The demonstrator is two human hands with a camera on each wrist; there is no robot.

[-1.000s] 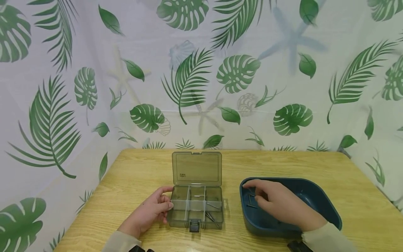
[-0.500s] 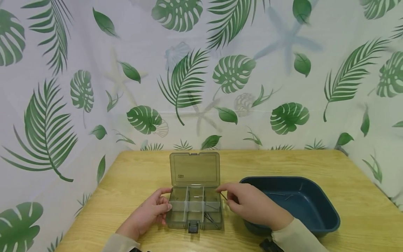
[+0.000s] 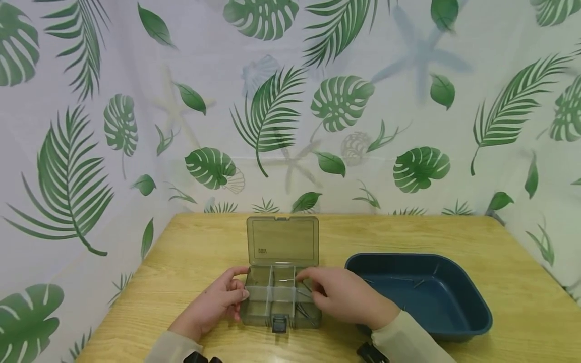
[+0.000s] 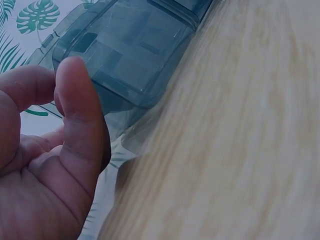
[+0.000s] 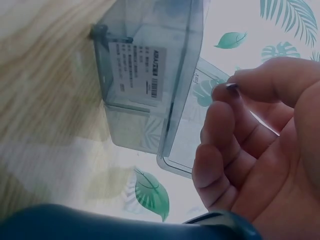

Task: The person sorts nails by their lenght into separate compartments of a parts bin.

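A grey see-through compartment box (image 3: 280, 322) stands on the table with its lid (image 3: 283, 241) raised at the back. My left hand (image 3: 216, 302) grips the box's left side, thumb on the near part and index finger at the far corner. Several thin nails (image 3: 305, 313) lie in the front right compartment. Over the back right compartment, my right hand (image 3: 347, 296) pinches a nail (image 5: 231, 87) between thumb and index finger; only its end shows in the right wrist view. The left wrist view shows my thumb (image 4: 77, 107) against the box's corner.
A dark blue tub (image 3: 472, 302) stands right of the box, below and beyond my right forearm, with several thin nails (image 3: 418, 284) on its bottom. The wooden table (image 3: 204, 237) meets a leaf-patterned cloth (image 3: 354, 191) behind. A white label (image 5: 137, 70) is on the box's outer wall.
My right hand has moved left from inside the blue tub to above the box's back right compartment, bringing a nail with it. The left hand keeps its grip on the box.
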